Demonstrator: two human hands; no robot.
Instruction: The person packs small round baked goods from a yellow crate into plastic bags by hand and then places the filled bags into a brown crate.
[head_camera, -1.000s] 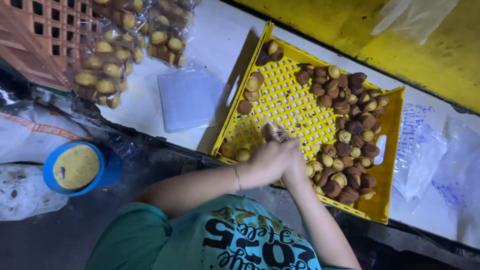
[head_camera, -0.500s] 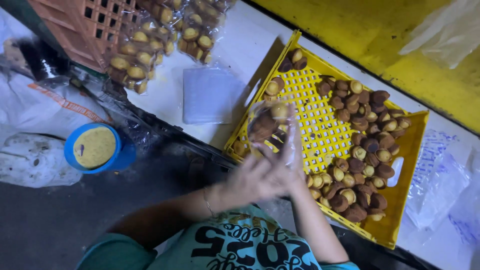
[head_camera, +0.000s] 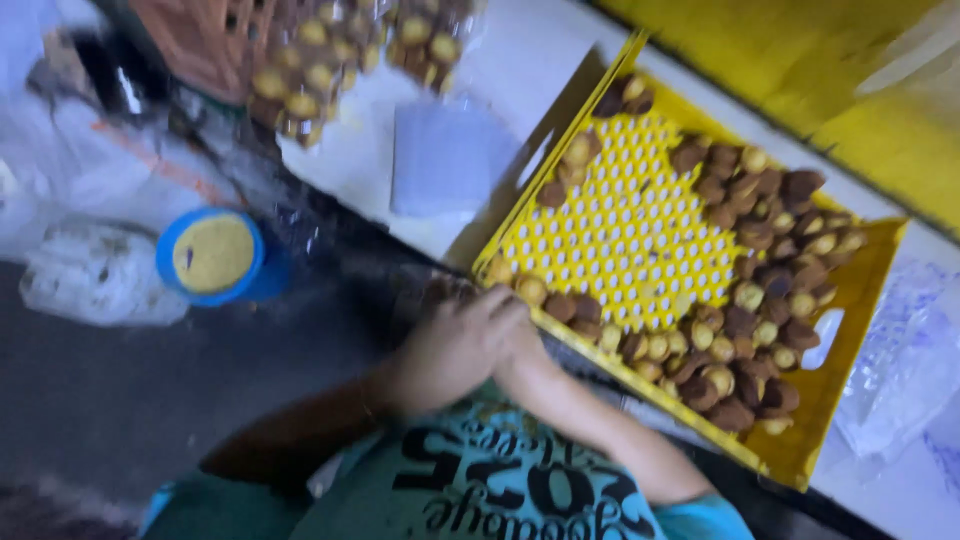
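My left hand (head_camera: 445, 350) and my right hand (head_camera: 520, 335) are pressed together just off the near edge of a yellow perforated tray (head_camera: 630, 220). Their fingers are curled around a small clear bag (head_camera: 445, 293) with brown cakes in it; the picture is blurred and the bag is mostly hidden. Several small brown and golden cakes (head_camera: 760, 250) lie along the tray's right side and near edge, and a few sit in its far left corner.
A blue round tub with a yellow top (head_camera: 215, 255) stands to the left, beside a white plastic bag (head_camera: 95, 275). Filled bags of cakes (head_camera: 300, 80) lean on a red crate (head_camera: 200, 40). A flat stack of clear bags (head_camera: 445, 160) lies left of the tray, more clear plastic (head_camera: 900, 360) right.
My hands have drawn back from over the tray to its near edge, close to my body, taking the clear bag with them. The view has shifted and blurred.
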